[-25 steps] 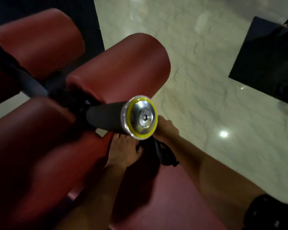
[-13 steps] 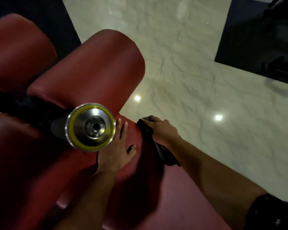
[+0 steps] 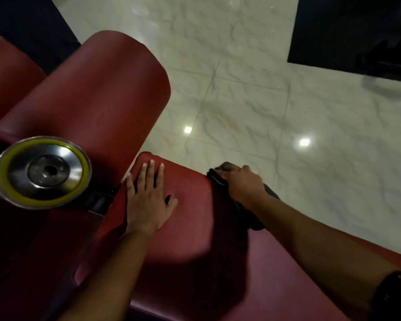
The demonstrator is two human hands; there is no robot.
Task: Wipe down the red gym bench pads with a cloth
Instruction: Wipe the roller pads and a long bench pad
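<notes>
Right hand [image 3: 242, 185] covers most of dark cloth [image 3: 249, 218].

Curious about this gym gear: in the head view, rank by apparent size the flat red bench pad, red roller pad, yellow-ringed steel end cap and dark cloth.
Largest first:
flat red bench pad
red roller pad
yellow-ringed steel end cap, enlarged by nearness
dark cloth, partly hidden under the right hand
</notes>
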